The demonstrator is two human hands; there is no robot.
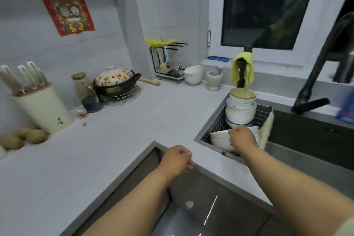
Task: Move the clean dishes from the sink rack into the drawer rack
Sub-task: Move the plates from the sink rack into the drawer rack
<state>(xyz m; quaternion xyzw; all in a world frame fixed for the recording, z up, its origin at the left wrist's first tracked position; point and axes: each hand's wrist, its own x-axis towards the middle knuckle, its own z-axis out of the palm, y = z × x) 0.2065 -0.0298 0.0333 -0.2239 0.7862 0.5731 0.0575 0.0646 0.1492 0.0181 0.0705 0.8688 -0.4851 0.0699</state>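
Note:
A wire sink rack [263,114] sits in the left end of the sink. It holds a tall stack of white bowls [241,110] at the back and several white plates [220,140] standing on edge at the front. My right hand [242,138] lies over the plates with its fingers curled on the rim of the nearest ones. My left hand [177,160] hovers at the countertop's front edge, fingers loosely closed with nothing in them. Below it are glossy dark cabinet fronts [201,203]. No drawer rack shows.
A black faucet [318,74] arches over the sink [310,140]. On the white countertop [118,136] stand a knife block [41,109], a flowered clay pot [116,82], white bowls [193,74], a mortar [214,79] and potatoes [23,138]. A yellow cloth [242,69] hangs behind the rack.

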